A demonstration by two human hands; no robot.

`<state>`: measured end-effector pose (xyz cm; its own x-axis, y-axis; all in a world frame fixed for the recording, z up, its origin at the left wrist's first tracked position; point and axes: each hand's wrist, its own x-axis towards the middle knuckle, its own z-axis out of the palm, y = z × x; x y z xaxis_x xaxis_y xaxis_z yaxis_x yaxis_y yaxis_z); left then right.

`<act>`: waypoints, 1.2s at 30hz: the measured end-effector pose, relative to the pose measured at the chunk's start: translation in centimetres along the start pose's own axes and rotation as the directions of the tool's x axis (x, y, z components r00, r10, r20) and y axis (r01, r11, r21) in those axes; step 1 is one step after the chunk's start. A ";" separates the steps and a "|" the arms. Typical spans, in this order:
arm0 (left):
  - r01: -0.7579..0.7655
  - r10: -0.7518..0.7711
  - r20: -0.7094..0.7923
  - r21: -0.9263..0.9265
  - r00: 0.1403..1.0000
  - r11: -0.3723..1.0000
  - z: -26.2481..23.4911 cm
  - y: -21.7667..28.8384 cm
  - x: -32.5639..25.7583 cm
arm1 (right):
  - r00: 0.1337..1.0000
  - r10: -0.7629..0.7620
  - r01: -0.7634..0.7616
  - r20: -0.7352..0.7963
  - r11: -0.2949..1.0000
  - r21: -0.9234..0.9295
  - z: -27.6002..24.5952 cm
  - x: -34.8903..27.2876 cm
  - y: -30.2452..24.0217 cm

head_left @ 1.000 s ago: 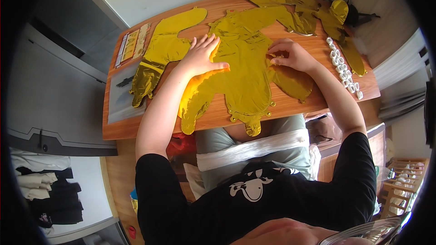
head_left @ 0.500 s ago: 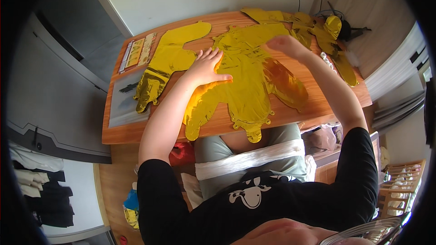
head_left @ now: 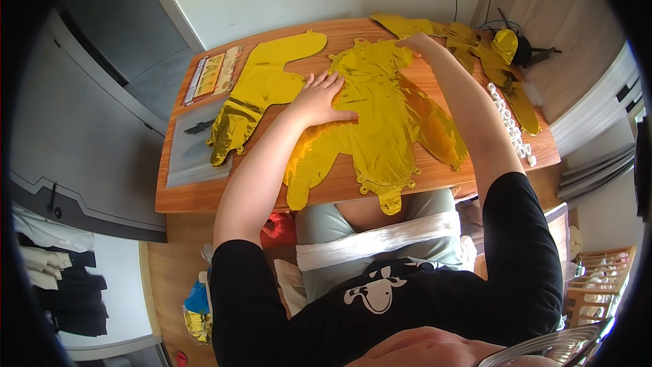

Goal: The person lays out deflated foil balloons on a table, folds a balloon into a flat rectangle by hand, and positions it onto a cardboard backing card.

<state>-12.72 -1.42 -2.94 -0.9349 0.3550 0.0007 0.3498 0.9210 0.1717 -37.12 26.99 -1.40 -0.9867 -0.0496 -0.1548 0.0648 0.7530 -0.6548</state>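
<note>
A large flat gold foil balloon (head_left: 380, 132), wrinkled and with small tabs along its rim, lies spread on the wooden table in front of me. My left hand (head_left: 322, 100) rests palm down on its left side, fingers spread. At its far right corner my right hand (head_left: 415, 44) has its fingers curled over the foil edge, though their tips are partly hidden. Left of it lies another flat gold foil piece (head_left: 268, 71), bent in shape, its near end darker and crumpled. Further gold foil pieces (head_left: 464, 35) lie at the back right.
Small white rings (head_left: 509, 122) line the right side of the table (head_left: 272, 198). A printed card (head_left: 212, 75) and a clear plastic sheet (head_left: 192, 139) lie on the left. Behind the foil at the back right is a black object with cables (head_left: 533, 53).
My right hand has moved away from me, from above the balloon to its far right corner. That edge looks drawn inward. My left hand stays flat on the foil. The view has shifted slightly.
</note>
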 end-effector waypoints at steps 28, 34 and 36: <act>-0.029 0.029 -0.029 -0.005 0.999 1.000 0.3 0.2 0.7 | 0.832 -0.541 0.550 0.119 0.833 -0.057 2.4 -4.6 -2.9; -0.024 0.024 -0.019 -0.019 1.000 1.000 0.7 -0.1 0.8 | 0.738 -0.653 0.672 0.171 0.688 -0.274 3.9 -5.5 -1.4; -0.012 0.012 -0.015 -0.017 1.000 1.000 0.7 -0.5 0.4 | 0.747 -0.640 0.663 0.178 0.699 -0.268 4.3 -6.8 -2.5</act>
<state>-13.24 -1.67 -3.73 -0.9314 0.3636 0.0179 0.3603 0.9136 0.1887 -29.95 22.62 -1.87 -0.7525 -0.6359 0.1715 -0.6484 0.6696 -0.3622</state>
